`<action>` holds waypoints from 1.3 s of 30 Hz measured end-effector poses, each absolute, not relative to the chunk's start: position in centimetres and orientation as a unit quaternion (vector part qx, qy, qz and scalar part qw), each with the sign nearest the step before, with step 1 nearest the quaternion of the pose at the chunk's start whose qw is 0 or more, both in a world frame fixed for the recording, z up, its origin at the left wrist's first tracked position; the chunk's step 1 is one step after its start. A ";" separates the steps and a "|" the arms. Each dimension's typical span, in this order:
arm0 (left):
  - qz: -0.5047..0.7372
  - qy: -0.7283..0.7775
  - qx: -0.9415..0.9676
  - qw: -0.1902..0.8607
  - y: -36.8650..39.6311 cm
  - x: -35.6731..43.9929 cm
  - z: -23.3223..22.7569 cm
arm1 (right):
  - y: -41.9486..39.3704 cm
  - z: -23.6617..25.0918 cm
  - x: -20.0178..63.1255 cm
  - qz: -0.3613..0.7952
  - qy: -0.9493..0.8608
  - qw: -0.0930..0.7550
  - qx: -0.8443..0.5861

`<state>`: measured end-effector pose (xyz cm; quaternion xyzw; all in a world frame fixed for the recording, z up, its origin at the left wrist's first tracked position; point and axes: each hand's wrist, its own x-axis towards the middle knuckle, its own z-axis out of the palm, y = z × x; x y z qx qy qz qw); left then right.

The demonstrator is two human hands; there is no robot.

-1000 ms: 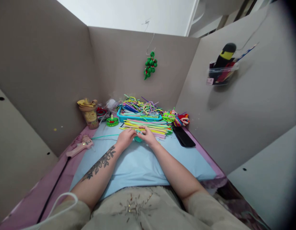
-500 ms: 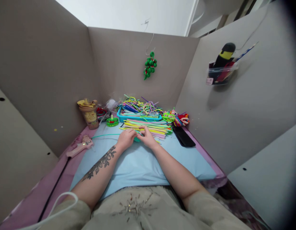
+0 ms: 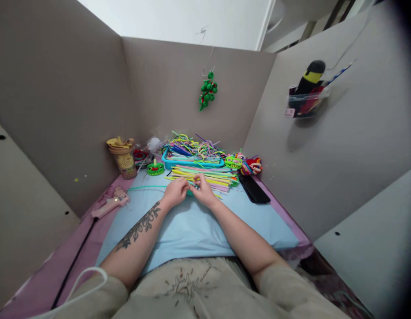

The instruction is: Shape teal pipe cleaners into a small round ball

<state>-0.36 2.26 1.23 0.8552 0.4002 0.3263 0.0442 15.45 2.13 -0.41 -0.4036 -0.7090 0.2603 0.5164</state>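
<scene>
Close together over the blue sheet (image 3: 192, 235), my two hands pinch a teal pipe cleaner (image 3: 147, 186). One end of it trails out leftward past my left hand (image 3: 176, 193), whose fingers are curled around it. My right hand (image 3: 203, 191) has thumb and fingers closed at the same spot. A teal part shows just under the fingertips, but its shape is mostly hidden. Right behind my hands lies a row of straight pastel and yellow pipe cleaners (image 3: 212, 175).
A blue tray (image 3: 192, 165) piled with pipe cleaners stands behind, flanked by a green figure (image 3: 155, 168) and a lime one (image 3: 234, 162). A pink glue gun (image 3: 110, 205) and a cup (image 3: 124, 161) are left; a black phone-like slab (image 3: 254, 189) is right.
My hands stay nearly in place, with only a slight shift of the fingers on the teal pipe cleaner. The view has moved very slightly.
</scene>
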 end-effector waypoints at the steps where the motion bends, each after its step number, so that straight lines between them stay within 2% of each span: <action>1: 0.327 0.399 0.855 0.053 2.3 -0.4 1.2 | 2.2 -0.5 15.5 0.259 -0.711 0.511 -0.407; 5: 0.332 0.414 0.844 0.084 2.8 -0.8 0.8 | 2.4 -0.9 15.8 0.242 -0.724 0.500 -0.409; 10: 0.358 0.446 0.815 0.095 3.4 -1.0 0.3 | 2.5 -0.4 16.7 0.117 -0.692 0.554 -0.448; 13: 0.374 0.463 0.797 0.100 3.7 -0.9 -0.1 | 2.8 -0.7 16.8 0.092 -0.693 0.539 -0.470; 20: 0.385 0.439 0.804 0.116 3.6 -0.3 -0.7 | 3.7 -2.7 15.1 0.180 -0.658 0.522 -0.512; 24: 0.373 0.430 0.813 0.126 3.4 -0.5 -0.4 | 4.1 -3.1 15.4 0.235 -0.628 0.544 -0.504; 35: 0.392 0.477 0.774 0.138 4.0 -1.1 0.1 | 4.3 -2.7 16.1 0.248 -0.615 0.559 -0.497; 39: 0.402 0.498 0.750 0.165 4.4 -1.3 0.0 | 4.2 -2.6 16.1 0.286 -0.604 0.571 -0.477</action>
